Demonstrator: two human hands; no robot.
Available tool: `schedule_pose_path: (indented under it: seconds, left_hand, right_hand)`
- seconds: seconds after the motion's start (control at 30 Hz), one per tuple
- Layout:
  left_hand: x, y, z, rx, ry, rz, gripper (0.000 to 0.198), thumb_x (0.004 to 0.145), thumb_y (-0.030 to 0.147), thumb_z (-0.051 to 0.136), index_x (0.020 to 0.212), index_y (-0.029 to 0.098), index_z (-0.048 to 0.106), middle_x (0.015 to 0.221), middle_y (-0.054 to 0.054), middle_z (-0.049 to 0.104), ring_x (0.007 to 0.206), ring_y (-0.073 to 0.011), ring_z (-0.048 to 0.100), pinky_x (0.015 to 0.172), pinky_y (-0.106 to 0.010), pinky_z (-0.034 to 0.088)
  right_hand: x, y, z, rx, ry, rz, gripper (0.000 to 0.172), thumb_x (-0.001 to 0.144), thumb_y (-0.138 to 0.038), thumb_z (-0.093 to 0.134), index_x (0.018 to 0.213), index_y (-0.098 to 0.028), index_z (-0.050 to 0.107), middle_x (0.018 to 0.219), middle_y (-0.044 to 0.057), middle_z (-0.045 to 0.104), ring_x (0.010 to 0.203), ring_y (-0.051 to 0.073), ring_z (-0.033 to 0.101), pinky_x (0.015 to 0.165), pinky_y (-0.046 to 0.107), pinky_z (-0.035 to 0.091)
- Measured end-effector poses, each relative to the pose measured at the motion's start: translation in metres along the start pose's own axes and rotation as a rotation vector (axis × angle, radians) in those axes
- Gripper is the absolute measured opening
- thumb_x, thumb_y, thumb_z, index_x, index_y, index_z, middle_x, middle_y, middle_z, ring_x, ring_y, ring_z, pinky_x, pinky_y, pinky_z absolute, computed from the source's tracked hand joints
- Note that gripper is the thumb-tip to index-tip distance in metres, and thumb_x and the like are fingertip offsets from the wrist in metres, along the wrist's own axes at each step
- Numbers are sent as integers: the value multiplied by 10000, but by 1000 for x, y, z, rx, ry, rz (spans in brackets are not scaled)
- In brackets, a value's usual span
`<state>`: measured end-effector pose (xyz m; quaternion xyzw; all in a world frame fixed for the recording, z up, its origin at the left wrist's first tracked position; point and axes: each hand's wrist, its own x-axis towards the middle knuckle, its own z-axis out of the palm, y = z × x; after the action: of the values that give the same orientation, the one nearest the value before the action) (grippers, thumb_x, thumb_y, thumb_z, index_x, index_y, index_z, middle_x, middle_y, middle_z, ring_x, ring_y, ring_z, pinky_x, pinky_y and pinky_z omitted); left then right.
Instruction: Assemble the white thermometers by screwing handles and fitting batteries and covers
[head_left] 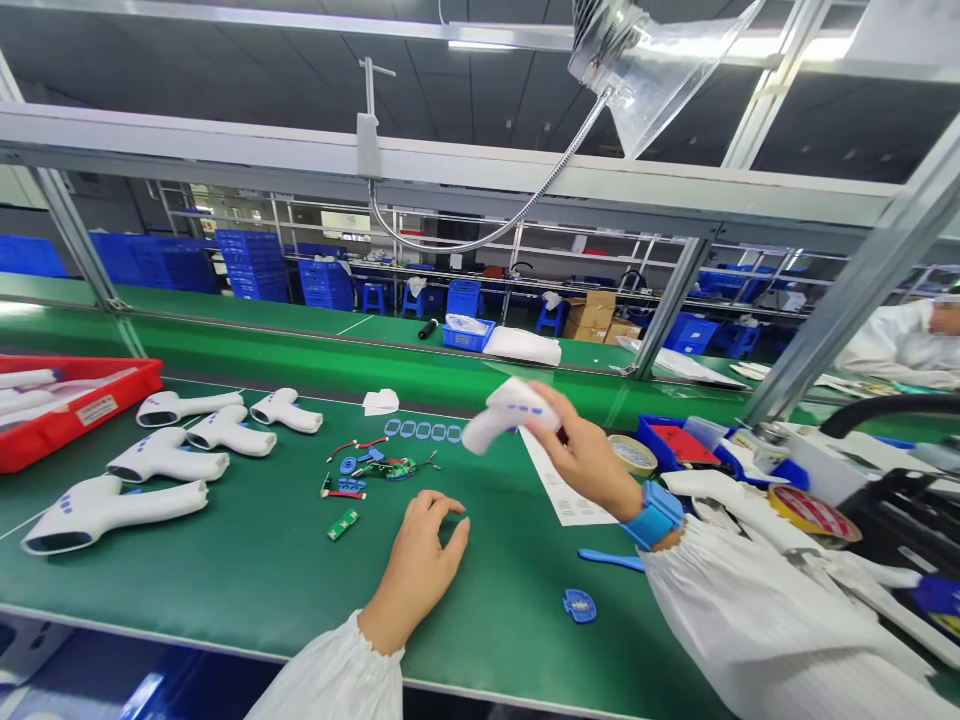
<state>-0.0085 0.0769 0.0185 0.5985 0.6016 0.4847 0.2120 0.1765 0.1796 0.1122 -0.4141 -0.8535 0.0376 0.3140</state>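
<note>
Two hands work over our green bench mat (487, 625): the right hand (581, 450) grips a white plastic gun-shaped thermometer housing (504, 415) at one o'clock, the left hand (416, 565) curls narrow and empty, and a slipping grip could drop the housing onto the small green circuit board (343, 524) at eleven o'clock.

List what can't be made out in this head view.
In the head view:
White thermometer: motion-blurred, partly hidden by the right hand.
Printed sheet: text too small, partly hidden by that hand.
Circuit board: parts too small.
Red tray: cut off by the left edge.
Blue item: cut off by the right edge.
</note>
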Motion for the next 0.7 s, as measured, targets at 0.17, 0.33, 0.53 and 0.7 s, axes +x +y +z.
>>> schedule_pose_path:
  seconds: [0.17,0.33,0.53,0.7]
  left_hand:
    - [1,8,-2,-179,-67,-109,251,783,412,548,835,186,643,974,-92,587,959,-265,538,890,-430,398]
    - [-6,36,-4,-813,-317,-432,587,902,559,263,1038,105,608,1005,-157,644,945,-244,611,842,-388,483]
    - [-20,61,-13,-1373,-97,-812,208,879,264,496,1003,131,599,711,-43,627,634,-160,603,659,-312,518]
    - [-44,51,-18,-979,-292,-712,362,738,487,651,900,165,610,633,-40,631,520,-143,544,482,-220,440]
  right_hand:
    - [-7,-2,3,-10,-36,-64,417,900,-347,434,1297,-223,456,994,73,670,716,212,638,626,301,475]
    - [-40,-26,-13,43,-3,-274,451,927,-330,410,1355,-207,335,1082,93,634,819,193,617,685,293,475]
    - [-108,-39,-20,-137,-216,-535,481,843,-130,516,1295,-228,381,952,70,635,733,195,575,635,323,470]
    - [-141,-4,-7,-131,-447,-95,313,821,-112,550,1132,-146,567,1004,112,613,873,225,557,762,355,502]
